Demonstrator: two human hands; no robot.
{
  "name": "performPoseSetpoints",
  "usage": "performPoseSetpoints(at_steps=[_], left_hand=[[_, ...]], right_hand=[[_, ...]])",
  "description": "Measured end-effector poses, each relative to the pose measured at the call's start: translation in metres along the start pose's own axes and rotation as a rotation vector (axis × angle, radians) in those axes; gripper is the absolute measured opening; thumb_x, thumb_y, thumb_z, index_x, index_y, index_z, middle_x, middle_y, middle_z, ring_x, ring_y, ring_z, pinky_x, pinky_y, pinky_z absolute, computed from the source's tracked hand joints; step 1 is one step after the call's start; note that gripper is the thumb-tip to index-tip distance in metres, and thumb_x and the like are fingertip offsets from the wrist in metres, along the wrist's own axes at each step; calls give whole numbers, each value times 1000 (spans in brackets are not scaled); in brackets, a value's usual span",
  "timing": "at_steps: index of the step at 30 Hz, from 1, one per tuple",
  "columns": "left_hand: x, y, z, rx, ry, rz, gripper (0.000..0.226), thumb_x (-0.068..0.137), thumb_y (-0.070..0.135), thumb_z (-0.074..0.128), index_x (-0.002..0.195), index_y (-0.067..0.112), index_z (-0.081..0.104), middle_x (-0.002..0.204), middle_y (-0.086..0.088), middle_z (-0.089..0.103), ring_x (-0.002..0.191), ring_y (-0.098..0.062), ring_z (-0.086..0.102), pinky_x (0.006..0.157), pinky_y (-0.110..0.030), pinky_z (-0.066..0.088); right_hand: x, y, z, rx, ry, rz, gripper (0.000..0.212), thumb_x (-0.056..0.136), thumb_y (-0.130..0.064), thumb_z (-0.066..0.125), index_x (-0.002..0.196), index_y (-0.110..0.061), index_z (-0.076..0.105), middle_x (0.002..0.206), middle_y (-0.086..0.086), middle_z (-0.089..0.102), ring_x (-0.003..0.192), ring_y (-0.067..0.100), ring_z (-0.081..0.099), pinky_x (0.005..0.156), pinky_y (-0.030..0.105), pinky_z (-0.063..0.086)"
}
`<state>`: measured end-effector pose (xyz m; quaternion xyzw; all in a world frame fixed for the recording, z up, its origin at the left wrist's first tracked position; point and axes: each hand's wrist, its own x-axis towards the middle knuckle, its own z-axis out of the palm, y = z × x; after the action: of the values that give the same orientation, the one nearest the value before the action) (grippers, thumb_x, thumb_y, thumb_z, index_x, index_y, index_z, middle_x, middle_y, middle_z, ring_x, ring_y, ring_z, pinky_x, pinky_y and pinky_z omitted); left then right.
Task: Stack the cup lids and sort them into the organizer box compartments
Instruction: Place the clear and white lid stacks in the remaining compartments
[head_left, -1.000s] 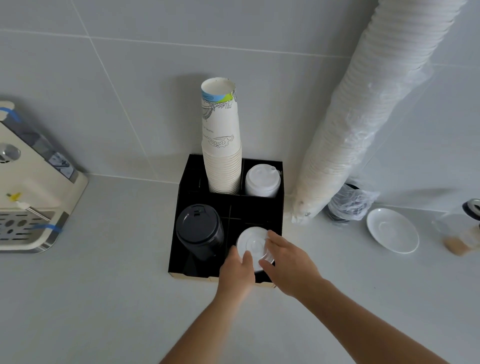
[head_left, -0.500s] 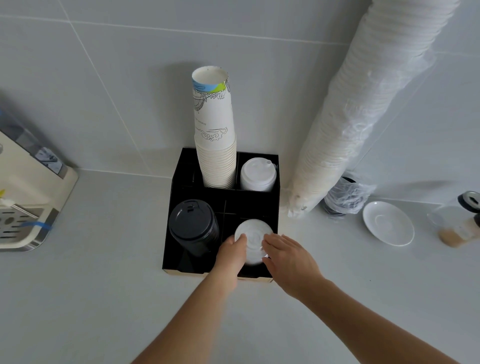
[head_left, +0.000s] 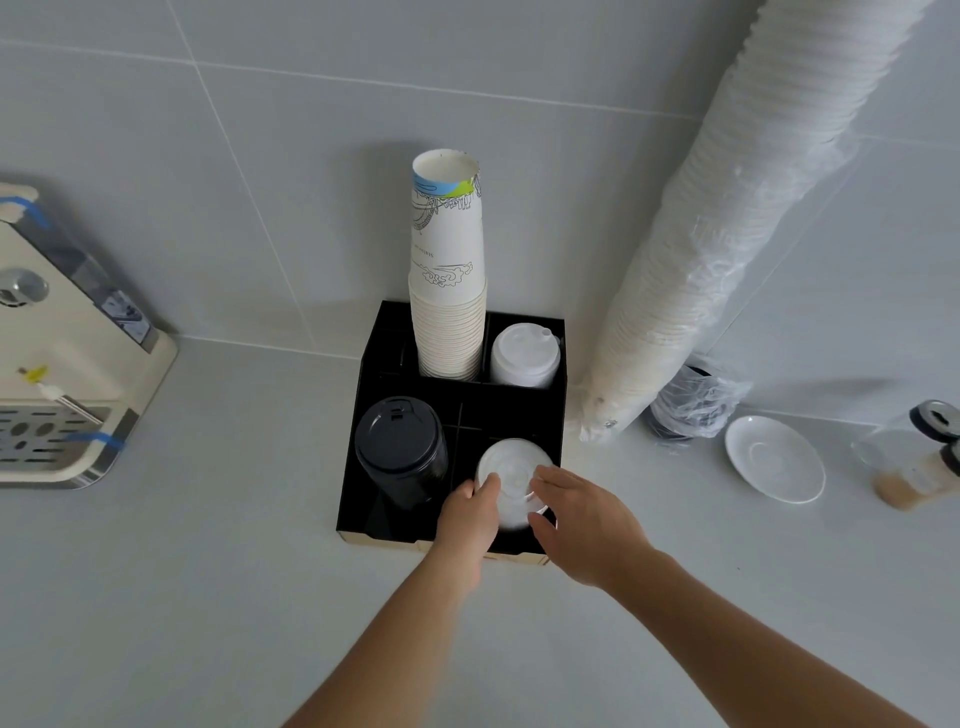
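Hands (head_left: 470, 512) (head_left: 582, 525) — round translucent lids (head_left: 511, 480), black organizer (head_left: 511, 410)

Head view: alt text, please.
Both hands, left hand and right hand, hold white lids in the front-right compartment of a black organizer box. Black lids sit front-left; paper cups stand behind.
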<state>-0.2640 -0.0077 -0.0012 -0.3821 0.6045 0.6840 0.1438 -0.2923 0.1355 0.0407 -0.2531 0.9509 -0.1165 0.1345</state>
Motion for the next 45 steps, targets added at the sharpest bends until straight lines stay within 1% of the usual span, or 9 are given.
performPoseSetpoints(at_steps=[7, 10, 12, 18, 23, 27, 30, 38, 45], left_hand=[[-43, -14, -30, -7, -70, 52, 70, 85, 45, 58, 141, 6, 43, 143, -20, 50, 134, -30, 47, 112, -41, 39], [-59, -19, -54, -79, -72, 98, 18, 91, 31, 59, 98, 17, 68, 103, -12, 63, 103, -24, 64, 100, -31, 47], [-66, -16, -70, -109, -24, 141, 15, 86, 34, 61, 75, 25, 55, 91, -8, 55, 88, -18, 55, 88, -29, 46], [-57, -3, -103, -276, 174, 218, 37, 96, 35, 54, 129, 17, 56, 118, -2, 62, 109, -17, 60, 92, -32, 48], [-45, 16, -109, -250, 218, 236, 57, 90, 49, 56, 139, 21, 48, 136, 2, 53, 126, -19, 50, 110, -43, 41], [-38, 28, -104, -235, 215, 238, 60, 87, 54, 57, 139, 25, 48, 135, 3, 55, 124, -19, 52, 109, -44, 42], [-34, 33, -103, -220, 199, 239, 58, 87, 54, 56, 138, 27, 50, 134, 2, 57, 122, -20, 54, 108, -44, 43], [-30, 44, -110, -105, 140, 277, 21, 94, 43, 51, 80, 51, 63, 96, 19, 66, 101, -11, 60, 103, -40, 47], [-21, 40, -115, -103, 111, 250, 15, 92, 51, 51, 93, 41, 62, 102, 18, 64, 106, -12, 57, 106, -39, 42]], right_hand=[[-6, -16, -29, 49, -3, 54, 44, 99, -33, 48, 142, -24, 52, 159, -10, 38, 137, 14, 47, 108, 30, 41], [-3, -25, -38, 99, 34, 42, 47, 98, -35, 52, 144, -24, 51, 157, -8, 41, 139, 15, 45, 112, 30, 37], [2, -34, -44, 154, 67, 28, 47, 97, -34, 55, 142, -23, 53, 154, -6, 46, 138, 15, 46, 112, 28, 35], [29, -75, -59, 362, 72, 8, 47, 95, -36, 60, 140, -25, 56, 142, -5, 59, 131, 13, 53, 107, 20, 35], [60, -99, -55, 490, -31, 84, 55, 92, -43, 60, 144, -31, 50, 141, -3, 60, 125, 15, 58, 105, 30, 46], [70, -108, -50, 545, -66, 118, 40, 94, -37, 59, 133, -28, 62, 112, -4, 69, 107, 15, 64, 89, 26, 50], [73, -107, -42, 670, -60, 179, 31, 88, -36, 60, 117, -28, 69, 97, -4, 75, 82, 16, 66, 89, 43, 58], [72, -105, -28, 880, -28, 331, 17, 85, -32, 66, 96, -20, 63, 96, 3, 72, 92, 25, 72, 87, 48, 60], [69, -106, -21, 1045, -18, 427, 18, 89, -22, 68, 100, -12, 60, 94, 7, 68, 82, 23, 68, 84, 44, 62]])
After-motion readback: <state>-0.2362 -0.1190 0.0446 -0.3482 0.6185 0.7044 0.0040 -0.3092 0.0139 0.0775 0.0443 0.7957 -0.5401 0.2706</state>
